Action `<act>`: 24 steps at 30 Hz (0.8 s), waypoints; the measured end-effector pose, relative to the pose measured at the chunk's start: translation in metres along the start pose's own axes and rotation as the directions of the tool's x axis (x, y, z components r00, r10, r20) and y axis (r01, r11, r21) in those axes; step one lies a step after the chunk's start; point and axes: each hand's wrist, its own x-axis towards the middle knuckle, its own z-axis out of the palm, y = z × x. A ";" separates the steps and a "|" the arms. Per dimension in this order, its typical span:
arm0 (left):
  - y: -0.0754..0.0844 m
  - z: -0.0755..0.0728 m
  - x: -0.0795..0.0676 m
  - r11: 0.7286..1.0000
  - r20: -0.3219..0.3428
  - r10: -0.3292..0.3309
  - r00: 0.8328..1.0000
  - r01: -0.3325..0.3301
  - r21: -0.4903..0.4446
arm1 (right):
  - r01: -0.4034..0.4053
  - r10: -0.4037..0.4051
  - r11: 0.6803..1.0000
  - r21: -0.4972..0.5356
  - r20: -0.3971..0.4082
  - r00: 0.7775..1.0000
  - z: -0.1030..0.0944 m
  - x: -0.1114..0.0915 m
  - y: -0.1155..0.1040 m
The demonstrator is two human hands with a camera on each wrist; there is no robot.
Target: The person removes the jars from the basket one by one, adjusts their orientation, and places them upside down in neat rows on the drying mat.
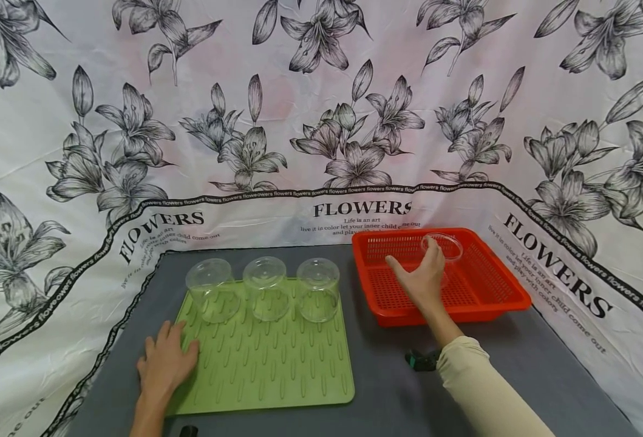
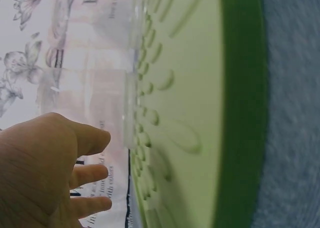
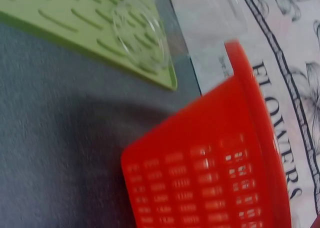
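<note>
Three clear plastic cups stand side by side along the back of a green ridged mat (image 1: 277, 379): the left cup (image 1: 213, 291), the middle cup (image 1: 266, 288) and the right cup (image 1: 318, 290). My left hand (image 1: 165, 358) lies at the mat's left edge, fingers spread, holding nothing. In the left wrist view that hand (image 2: 55, 168) is beside the mat's raised ridges. Over the red basket (image 1: 373, 297), my right hand (image 1: 425, 276) reaches with thumb and fingers apart. Just beyond its fingers, inside the basket, a clear round cup (image 1: 452, 246) shows its rim, partly hidden by the hand.
A small black-and-green object (image 1: 422, 361) lies on the grey table (image 1: 387, 388) by the right sleeve (image 1: 479, 376). Another black object (image 1: 189, 431) shows at the bottom edge. Flower-printed cloth (image 1: 277, 152) hangs behind the table and along its sides.
</note>
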 end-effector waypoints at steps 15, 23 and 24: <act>0.021 -0.010 -0.016 0.995 -0.197 0.096 0.976 -0.100 -0.008 | -0.118 0.113 0.989 -0.085 -0.057 0.992 -0.020 0.024 0.028; 0.027 -0.015 -0.019 0.995 -0.188 0.093 0.978 -0.098 -0.020 | -0.152 0.145 0.981 -0.125 -0.061 0.988 -0.031 0.034 0.043; 0.027 -0.016 -0.019 0.995 -0.191 0.095 0.977 -0.101 -0.023 | -0.152 0.145 0.980 -0.129 -0.060 0.988 -0.032 0.035 0.044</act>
